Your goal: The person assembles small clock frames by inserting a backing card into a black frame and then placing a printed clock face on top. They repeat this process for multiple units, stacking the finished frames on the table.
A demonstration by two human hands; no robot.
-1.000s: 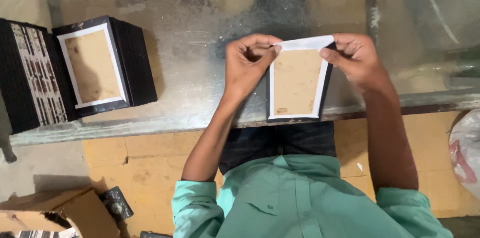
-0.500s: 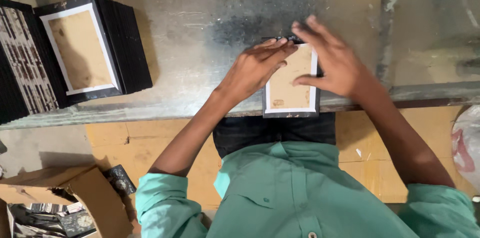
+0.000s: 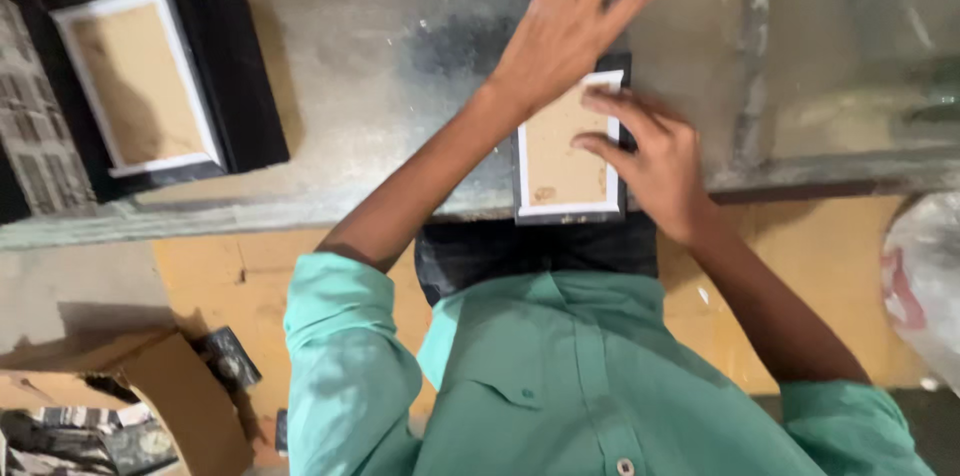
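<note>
A small picture frame (image 3: 562, 164) with a brown board back, white border and black edge lies face down at the near edge of the grey table (image 3: 380, 86). My right hand (image 3: 650, 161) rests on its right side, fingers pressing on the board. My left hand (image 3: 575, 21) stretches out open above and beyond the frame's far end, fingers spread, holding nothing.
A stack of similar black frames (image 3: 165, 86) sits at the table's left, with another dark patterned stack (image 3: 30, 126) beside it. An open cardboard box (image 3: 130, 406) stands on the floor at lower left. A white bag (image 3: 925, 276) lies at right.
My left hand left the frame's top edge and reached forward, open. The frame now lies flat on the table under my right hand. The camera has dipped closer.
</note>
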